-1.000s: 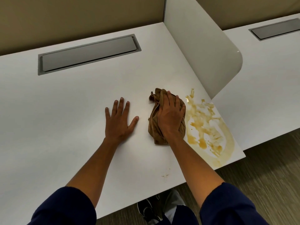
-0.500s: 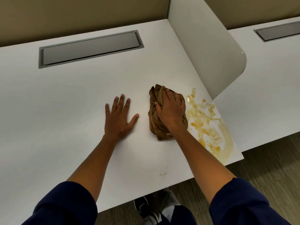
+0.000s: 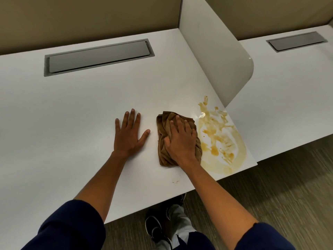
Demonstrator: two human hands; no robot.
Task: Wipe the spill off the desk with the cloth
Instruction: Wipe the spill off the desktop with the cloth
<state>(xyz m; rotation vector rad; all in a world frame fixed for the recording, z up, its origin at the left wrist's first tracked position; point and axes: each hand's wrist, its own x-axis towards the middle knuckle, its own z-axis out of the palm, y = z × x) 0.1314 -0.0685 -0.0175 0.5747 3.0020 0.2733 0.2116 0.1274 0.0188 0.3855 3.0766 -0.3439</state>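
Note:
A crumpled brown cloth (image 3: 163, 129) lies on the white desk (image 3: 72, 112), and my right hand (image 3: 182, 141) presses down on it, fingers spread over the top. Just right of the cloth, a yellow-brown spill (image 3: 219, 139) is smeared across the desk's front right corner, up to the edge. My left hand (image 3: 128, 134) rests flat on the desk, palm down and fingers apart, a short way left of the cloth and holding nothing.
A white divider panel (image 3: 216, 56) rises along the desk's right side behind the spill. A grey cable hatch (image 3: 97, 57) is set into the back of the desk. A few small brown specks (image 3: 175, 181) sit near the front edge. Another desk (image 3: 292, 98) is at right.
My right hand and the cloth have stayed just left of the spill, shifting only slightly. The left hand has stayed flat in place. The view has moved a little.

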